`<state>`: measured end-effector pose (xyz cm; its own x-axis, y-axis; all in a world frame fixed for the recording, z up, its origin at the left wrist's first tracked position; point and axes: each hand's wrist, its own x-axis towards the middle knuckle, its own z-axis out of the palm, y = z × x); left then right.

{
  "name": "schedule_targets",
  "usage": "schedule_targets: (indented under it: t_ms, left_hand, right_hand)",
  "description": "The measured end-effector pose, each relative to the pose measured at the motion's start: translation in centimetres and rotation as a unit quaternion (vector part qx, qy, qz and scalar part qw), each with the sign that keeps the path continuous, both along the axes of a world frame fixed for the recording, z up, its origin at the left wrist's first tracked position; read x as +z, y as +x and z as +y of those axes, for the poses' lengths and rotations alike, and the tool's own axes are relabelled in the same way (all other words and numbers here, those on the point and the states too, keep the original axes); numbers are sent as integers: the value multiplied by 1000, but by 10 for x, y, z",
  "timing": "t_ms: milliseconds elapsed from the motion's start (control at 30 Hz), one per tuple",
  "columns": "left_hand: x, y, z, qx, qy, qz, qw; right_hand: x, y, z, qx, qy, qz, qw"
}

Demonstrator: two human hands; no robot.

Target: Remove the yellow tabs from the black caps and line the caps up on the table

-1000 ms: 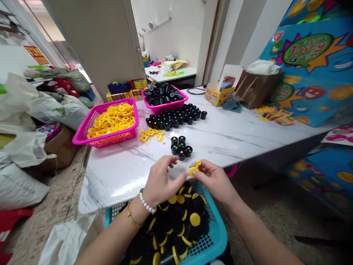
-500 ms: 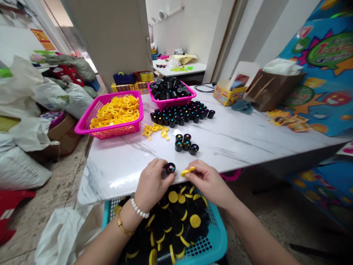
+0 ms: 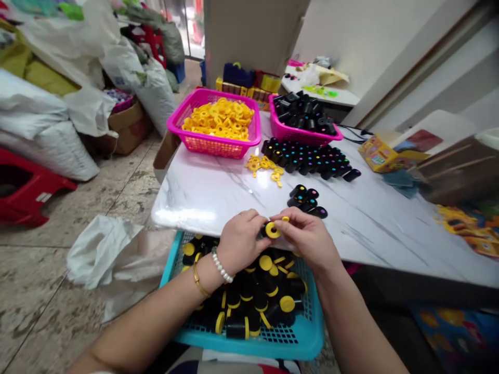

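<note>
left hand is gripping a black cup, right hand pinching a yellow ring; tilting could be risking a drop beneath them.

On the table, ring basket left, cylinder basket right, cylinder rows before the latter

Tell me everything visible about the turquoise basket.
The turquoise basket looks like plastic, with a rounded rim and a mesh of small holes. It sits upright by the white table, apparently on the person's lap, heaped with yellow-ended black pieces. The left arm hides part of its rim.
</note>
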<state>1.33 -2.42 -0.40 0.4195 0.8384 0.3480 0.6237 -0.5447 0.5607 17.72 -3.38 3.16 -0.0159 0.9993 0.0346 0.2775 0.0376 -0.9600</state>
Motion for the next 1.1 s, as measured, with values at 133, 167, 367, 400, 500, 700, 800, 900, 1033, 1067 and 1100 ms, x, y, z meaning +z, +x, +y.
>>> schedule_targets:
  t_ms: [133, 167, 367, 400, 500, 700, 800, 900, 1033, 1067, 1100]
  left_hand:
    - [0, -2, 1, -2, 3, 9, 1000]
    - [-1, -2, 1, -6, 4, 9, 1000]
    - [-3, -2, -1, -10, 12, 16, 1000]
    - [-2, -2, -2, -8, 13, 18, 1000]
    - [8, -6, -5, -19, 2, 16, 1000]
    - [28, -7, 2, -48, -171, -77, 981]
    - [23, -2, 4, -68, -288, -153, 943]
    - [15, 3, 1, -40, -361, -208, 908]
    - [9, 7, 0, -28, -421, -244, 873]
    - [8, 8, 1, -25, -423, -250, 871]
    - [9, 9, 3, -24, -422, -255, 870]
  right_hand:
    - [-10, -2, 8, -18, -45, 6, 999]
    - [-12, -2, 7, -18, -65, 19, 998]
    - [-10, -6, 2, -50, -58, 10, 997]
    - [-9, -7, 2, -49, -46, -2, 998]
    - [-8, -9, 2, -46, -32, -11, 998]
    - [-13, -11, -4, -41, -1, -23, 999]
    - [-15, -13, -6, -50, 6, -30, 998]
    - [-16, -15, -8, -68, 29, -37, 997]
    - [-14, -11, -9, -11, -20, 11, 1000]
    - [-12, -8, -9, 16, -39, 31, 999]
    - [-11, -5, -8, 42, -55, 48, 996]
